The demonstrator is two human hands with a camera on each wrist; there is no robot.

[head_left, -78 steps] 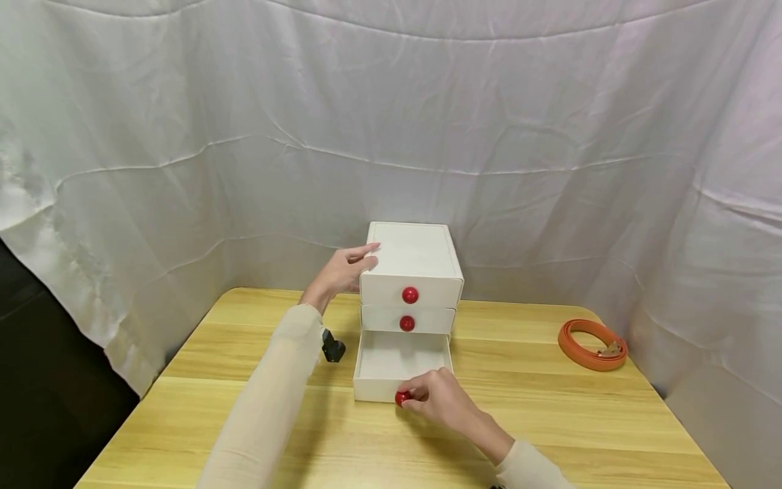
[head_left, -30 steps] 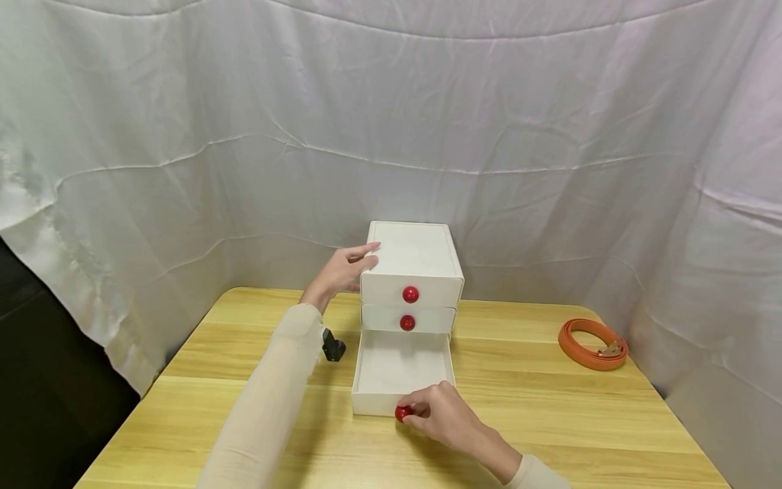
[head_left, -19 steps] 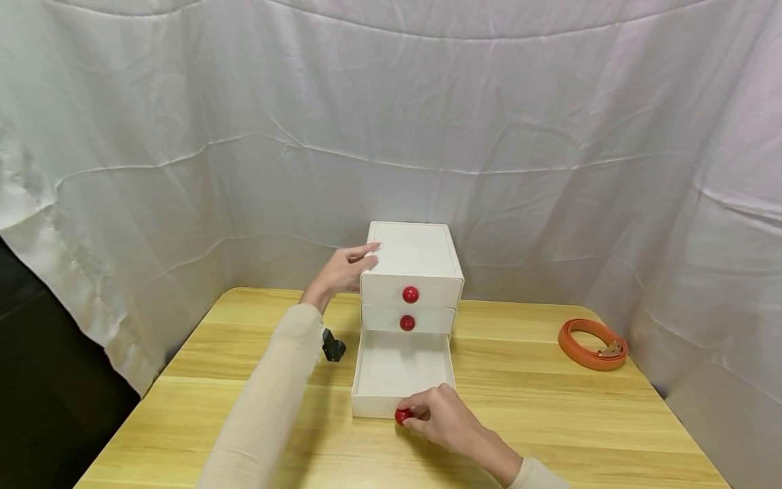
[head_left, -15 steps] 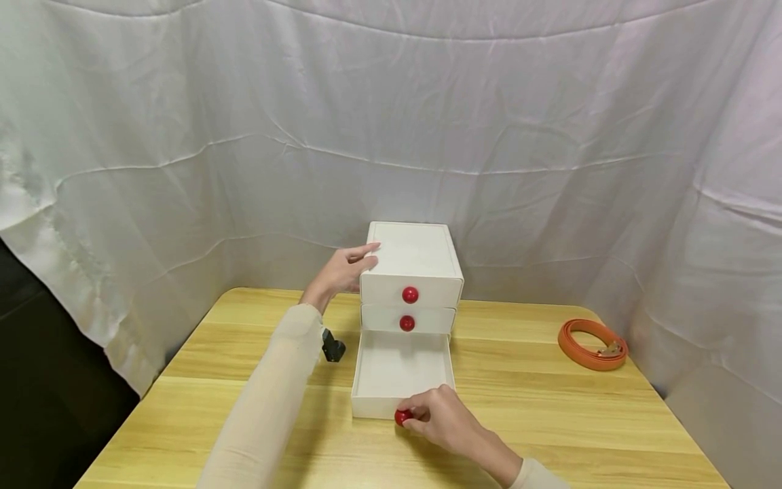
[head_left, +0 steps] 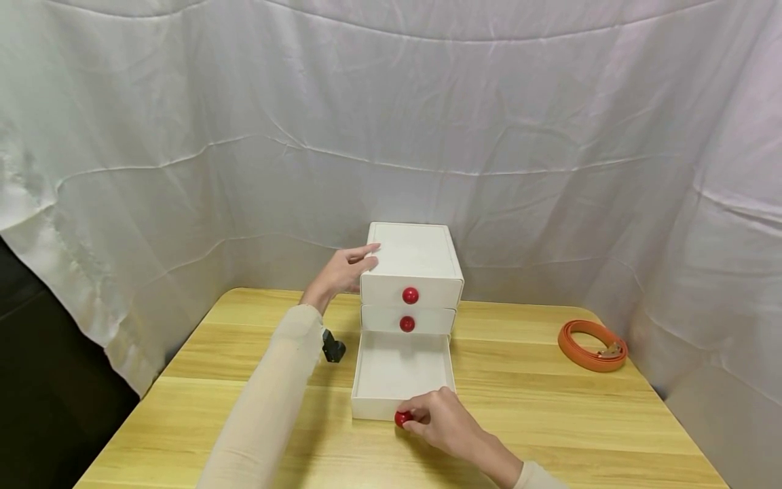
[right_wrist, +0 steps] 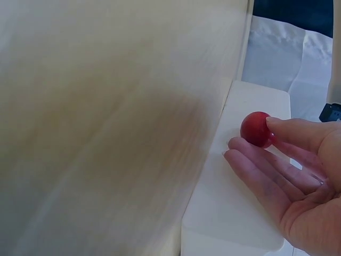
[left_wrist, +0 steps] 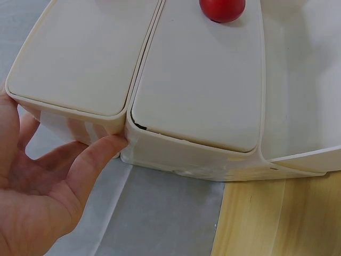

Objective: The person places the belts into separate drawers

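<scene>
Two hands, left grip [head_left: 342, 272] spread against white drawer unit [head_left: 412, 261], right grip [head_left: 436, 422] pinching red knob [head_left: 401, 418]

We saw a white wrinkled sheet [head_left: 391, 122] hung all around, a pale wooden table [head_left: 537, 414], even soft light.

One white drawer unit [head_left: 413, 261] on the table, three drawers, three red knobs [head_left: 410, 295]. One orange belt [head_left: 590, 344] coiled at the right, one small black object [head_left: 332, 347], and two hands [head_left: 339, 272] at work.
</scene>
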